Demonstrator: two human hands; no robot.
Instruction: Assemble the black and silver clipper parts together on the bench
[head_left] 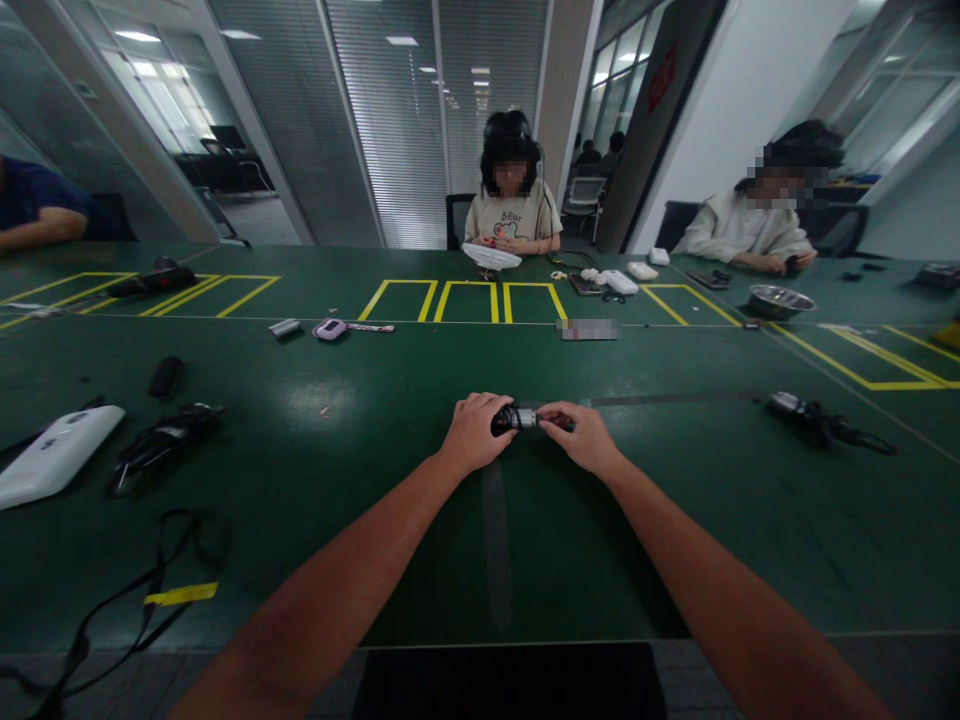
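Observation:
Over the middle of the green table, a silver cylinder with black cord bundled at its left end lies sideways between my hands. I cannot make out exactly what kind of device it is. My left hand wraps round the black, corded end, and its fingers hide part of it. At the opposite end, the fingertips of my right hand are closed in a pinch on the silver tip. Off to the right on the table lies a similar silver and black corded piece, apart from my hands.
On the left lie a white flat device, a black cable bundle, a black cylinder and a black strap with a yellow tag. A pink-cased item and a metal bowl are farther off. Co-workers sit across the table.

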